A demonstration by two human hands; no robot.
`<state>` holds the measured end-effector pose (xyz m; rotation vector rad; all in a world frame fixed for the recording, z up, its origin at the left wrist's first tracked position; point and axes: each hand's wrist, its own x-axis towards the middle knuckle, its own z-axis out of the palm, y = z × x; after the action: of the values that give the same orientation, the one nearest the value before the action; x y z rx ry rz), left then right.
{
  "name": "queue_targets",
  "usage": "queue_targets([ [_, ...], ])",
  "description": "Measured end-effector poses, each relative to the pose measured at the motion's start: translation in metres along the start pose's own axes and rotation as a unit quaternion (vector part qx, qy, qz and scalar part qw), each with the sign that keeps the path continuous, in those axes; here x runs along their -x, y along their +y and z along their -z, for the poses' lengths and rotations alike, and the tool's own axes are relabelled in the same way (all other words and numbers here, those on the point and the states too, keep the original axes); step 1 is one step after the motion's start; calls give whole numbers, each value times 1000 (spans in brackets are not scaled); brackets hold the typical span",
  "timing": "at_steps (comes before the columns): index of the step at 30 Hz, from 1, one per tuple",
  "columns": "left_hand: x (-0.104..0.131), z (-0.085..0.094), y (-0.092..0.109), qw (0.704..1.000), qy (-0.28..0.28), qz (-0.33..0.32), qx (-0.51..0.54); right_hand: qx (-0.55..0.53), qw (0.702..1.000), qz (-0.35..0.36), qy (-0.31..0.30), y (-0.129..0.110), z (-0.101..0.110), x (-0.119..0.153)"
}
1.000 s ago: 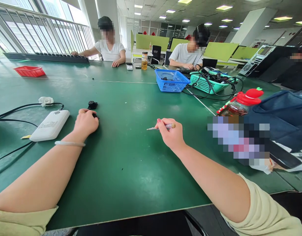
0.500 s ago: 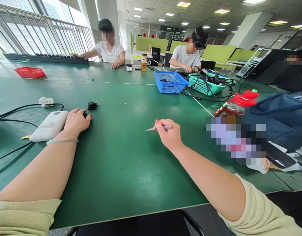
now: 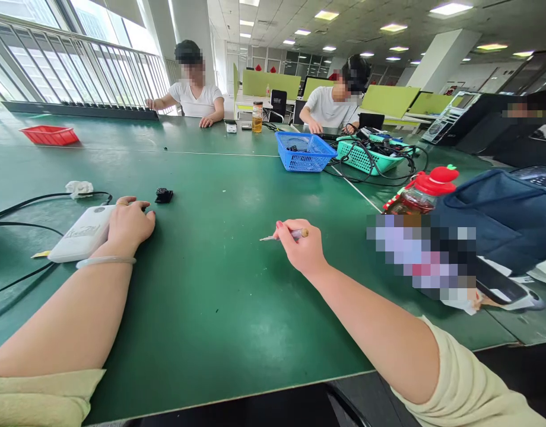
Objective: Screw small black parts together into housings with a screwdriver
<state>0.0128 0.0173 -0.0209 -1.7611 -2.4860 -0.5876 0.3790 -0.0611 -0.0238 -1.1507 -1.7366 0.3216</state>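
My right hand (image 3: 303,246) grips a small screwdriver (image 3: 298,234) with a slim metal shaft, held above the green table with its tip pointing left. My left hand (image 3: 131,224) rests on the table, fingers curled downward. A bit of something dark shows at its fingertips, mostly hidden by the hand. Against that hand lies a white power bank (image 3: 82,235) with black cables near it. Just beyond the fingers, to the right, sits a small black part (image 3: 164,195).
A crumpled white tissue (image 3: 79,188) lies behind the power bank. Farther back are a red tray (image 3: 49,136), a blue basket (image 3: 305,152) and a green basket (image 3: 366,155) with cables. A red-lidded bottle (image 3: 427,188) and a dark blue bag (image 3: 500,216) stand right. Two people sit opposite.
The fingers of my left hand have drawn in, and less of the dark thing shows beneath them. My right hand keeps the screwdriver in nearly the same pose. The view has shifted slightly.
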Motion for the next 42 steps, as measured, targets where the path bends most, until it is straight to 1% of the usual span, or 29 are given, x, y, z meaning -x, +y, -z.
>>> queue_targets([
  [2,1,1,2,999,39,-8,24,1,1000,6,1,0,0,0],
  [5,4,7,1,991,117,-4,58,4,1000,12,6,0,0,-1],
  [6,5,10,1,989,136,1,63,6,1000,12,7,0,0,-1],
  [8,7,18,-1,986,151,11,65,10,1000,12,6,0,0,-1],
  [12,7,34,-5,989,126,48,63,9,1000,17,6,0,0,-1],
  [14,6,39,-7,991,99,68,58,6,1000,19,7,0,0,-1],
  [17,4,43,-8,996,52,74,24,7,1000,21,7,0,-1,-1],
  [22,4,43,-8,997,6,73,-9,8,1000,17,9,1,-1,-1],
  [25,4,42,-8,996,-20,86,-24,6,1000,17,7,0,0,-1],
  [29,4,40,-10,995,-28,90,-38,3,1000,14,5,0,-1,0],
  [35,-1,36,-16,994,-49,68,-75,11,1000,14,3,0,-1,0],
  [42,0,35,-13,990,-61,40,-122,12,1000,7,-2,0,-2,0],
])
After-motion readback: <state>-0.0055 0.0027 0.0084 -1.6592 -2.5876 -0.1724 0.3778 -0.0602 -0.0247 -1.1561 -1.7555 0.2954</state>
